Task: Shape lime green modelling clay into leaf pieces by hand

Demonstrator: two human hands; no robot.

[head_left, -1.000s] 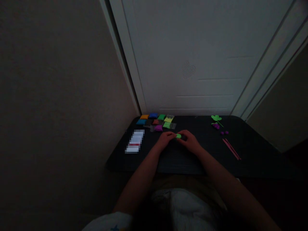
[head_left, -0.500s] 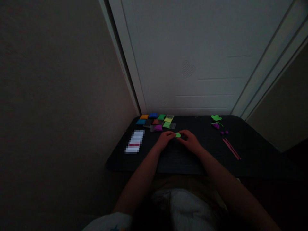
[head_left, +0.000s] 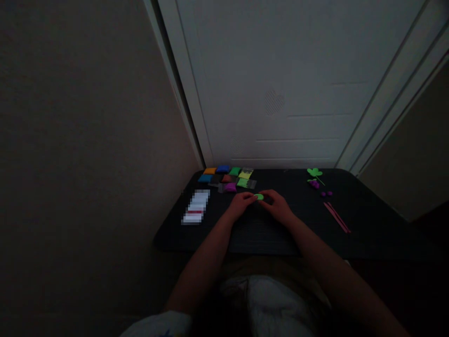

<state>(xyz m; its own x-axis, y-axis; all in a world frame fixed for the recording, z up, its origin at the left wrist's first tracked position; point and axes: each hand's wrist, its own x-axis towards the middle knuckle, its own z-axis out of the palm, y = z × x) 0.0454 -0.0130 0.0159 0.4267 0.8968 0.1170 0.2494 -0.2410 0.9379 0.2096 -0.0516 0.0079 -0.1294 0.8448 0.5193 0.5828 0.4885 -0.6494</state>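
A small, flattened oval of bright green modelling clay [head_left: 259,197] is held above the middle of the dark table [head_left: 263,236]. My left hand [head_left: 242,204] pinches its left edge between thumb and fingers. On the other side, my right hand [head_left: 279,208] grips the right edge, its fingers curled over the far rim and the thumb nearer to me. Just beyond my left hand lies an unwrapped-looking packet of green clay [head_left: 242,182], with a magenta clay packet [head_left: 230,187] beside it.
Several more clay packets, among them an orange one [head_left: 210,171] and a blue one [head_left: 223,168], lie at the back left. A blurred white sheet [head_left: 196,207] is at left. At right are a green clover shape [head_left: 315,172], purple clay pieces [head_left: 315,184] and pink sticks [head_left: 337,217].
Both hands stay almost in place around the green clay, with only a slight shift of the fingers. The whole view has moved very slightly.
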